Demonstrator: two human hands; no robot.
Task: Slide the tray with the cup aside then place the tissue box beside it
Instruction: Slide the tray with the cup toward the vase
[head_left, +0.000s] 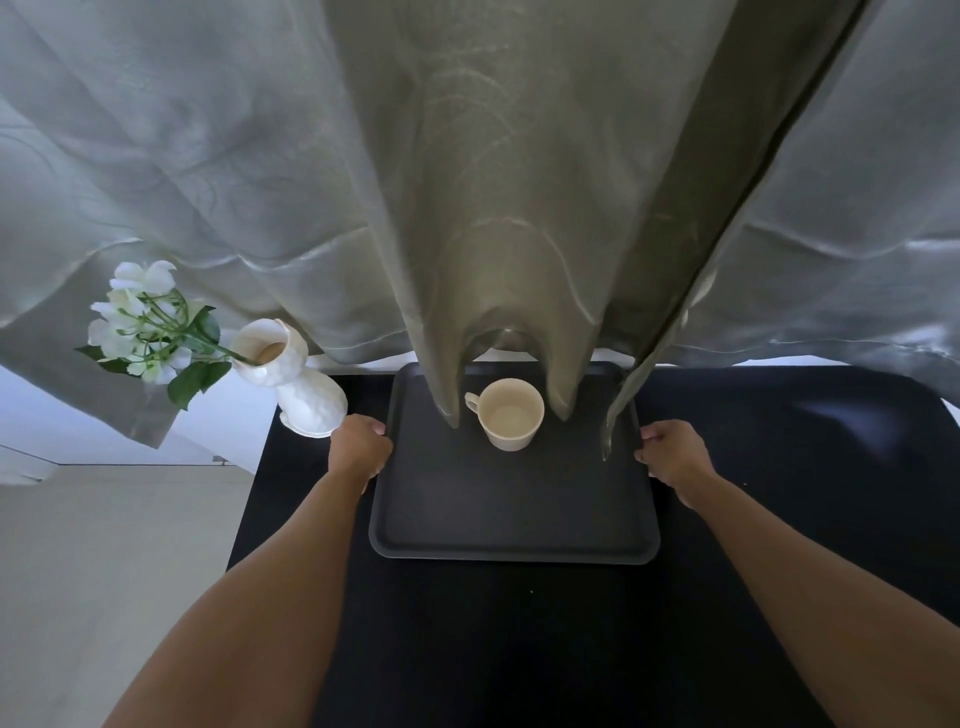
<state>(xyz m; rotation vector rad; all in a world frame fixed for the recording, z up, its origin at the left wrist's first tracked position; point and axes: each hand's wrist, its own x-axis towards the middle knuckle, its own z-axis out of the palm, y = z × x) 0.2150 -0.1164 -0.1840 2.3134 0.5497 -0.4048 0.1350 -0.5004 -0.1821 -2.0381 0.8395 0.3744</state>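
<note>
A dark grey rectangular tray lies on a black table. A cream cup with its handle to the left stands upright on the tray's far half. My left hand grips the tray's left rim. On the right rim, my right hand is closed the same way. No tissue box shows in the head view.
A white vase with white flowers stands at the table's far left corner, close to my left hand. Grey-green curtains hang over the tray's far edge. The table's left edge drops to a pale floor.
</note>
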